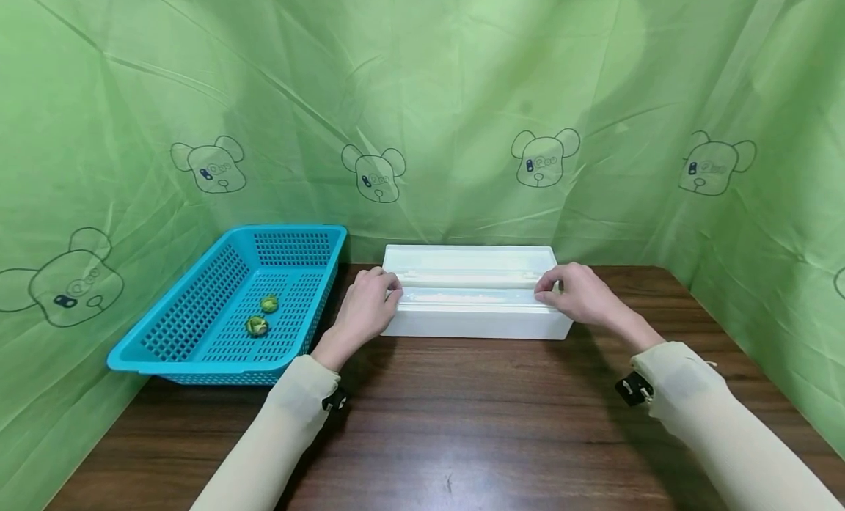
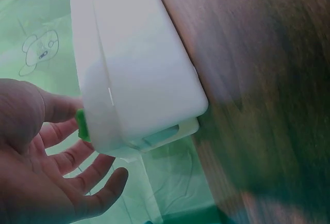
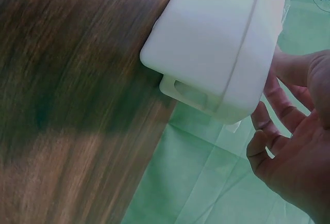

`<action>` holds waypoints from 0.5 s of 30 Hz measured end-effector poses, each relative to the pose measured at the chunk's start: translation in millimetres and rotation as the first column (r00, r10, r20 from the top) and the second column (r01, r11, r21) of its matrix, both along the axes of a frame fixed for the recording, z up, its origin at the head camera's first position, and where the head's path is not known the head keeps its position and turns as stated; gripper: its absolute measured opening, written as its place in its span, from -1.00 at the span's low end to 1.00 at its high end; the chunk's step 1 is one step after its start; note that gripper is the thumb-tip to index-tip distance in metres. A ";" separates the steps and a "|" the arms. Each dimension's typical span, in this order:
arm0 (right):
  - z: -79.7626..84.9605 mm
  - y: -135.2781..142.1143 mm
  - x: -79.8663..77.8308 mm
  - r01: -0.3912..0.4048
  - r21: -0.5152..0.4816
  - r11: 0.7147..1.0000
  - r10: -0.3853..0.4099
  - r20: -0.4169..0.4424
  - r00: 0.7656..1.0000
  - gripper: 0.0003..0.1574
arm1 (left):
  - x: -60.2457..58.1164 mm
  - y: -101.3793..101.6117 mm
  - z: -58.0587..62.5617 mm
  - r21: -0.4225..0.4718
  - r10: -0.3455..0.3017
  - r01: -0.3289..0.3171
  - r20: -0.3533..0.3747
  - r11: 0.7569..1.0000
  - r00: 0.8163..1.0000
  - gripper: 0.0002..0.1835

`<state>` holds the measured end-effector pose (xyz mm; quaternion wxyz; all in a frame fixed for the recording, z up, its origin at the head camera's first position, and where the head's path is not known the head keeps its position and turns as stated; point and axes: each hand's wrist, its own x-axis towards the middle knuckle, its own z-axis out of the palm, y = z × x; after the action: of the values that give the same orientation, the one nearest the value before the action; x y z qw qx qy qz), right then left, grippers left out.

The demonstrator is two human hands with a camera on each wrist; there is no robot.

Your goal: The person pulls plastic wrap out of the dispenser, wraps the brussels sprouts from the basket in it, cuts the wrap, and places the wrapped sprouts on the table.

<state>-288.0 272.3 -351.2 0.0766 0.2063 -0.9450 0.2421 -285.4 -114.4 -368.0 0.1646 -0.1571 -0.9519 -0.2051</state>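
Observation:
A long white plastic wrap dispenser box (image 1: 478, 326) stands at the back of the table with its lid (image 1: 472, 257) raised. Clear plastic wrap (image 1: 470, 297) stretches along its top opening. At the left end, my left hand (image 1: 367, 303) curls its fingers and pinches the wrap by the box's upper edge. My right hand (image 1: 581, 295) does likewise at the right end, thumb and forefinger together. A green tab (image 2: 82, 125) shows beside the left thumb in the left wrist view. The exact pinch points are partly hidden behind the box and fingers.
Left of the box, a blue plastic basket (image 1: 227, 366) holds two small green sprouts, one Brussels sprout (image 1: 269, 303) behind another Brussels sprout (image 1: 257, 325). Green printed sheeting (image 1: 455, 100) hangs behind and beside the dark wooden table (image 1: 455, 423).

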 end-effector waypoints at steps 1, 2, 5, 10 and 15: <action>-0.4 0.0 -0.1 0.003 -0.004 1.000 -0.003 -0.005 1.000 -0.96 | -0.6 0.4 -0.1 0.002 0.004 -0.004 0.003 1.000 1.000 -0.85; -0.8 -0.2 -0.1 0.008 -0.010 1.000 -0.008 -0.011 1.000 -0.96 | -1.3 0.7 -0.2 0.006 0.007 -0.007 0.007 1.000 1.000 -0.85; -1.8 -0.4 0.6 0.027 -0.036 0.999 -0.028 -0.020 0.999 -0.95 | -3.7 1.4 -0.6 0.024 0.016 -0.016 0.018 1.000 1.000 -0.84; -4.3 -1.4 0.5 0.049 -0.095 0.994 -0.051 -0.025 0.998 -0.94 | -7.4 2.6 -0.6 0.055 0.023 -0.025 0.039 0.998 0.999 -0.83; -6.2 -1.5 -2.6 0.053 -0.160 0.986 -0.058 -0.026 0.998 -0.91 | -9.9 3.5 -0.6 0.078 0.023 -0.029 0.068 0.997 0.997 -0.78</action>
<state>-290.6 270.8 -357.4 0.1138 0.1769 -0.9267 0.3115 -295.4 -110.9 -368.6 0.1411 -0.1311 -0.9500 -0.2458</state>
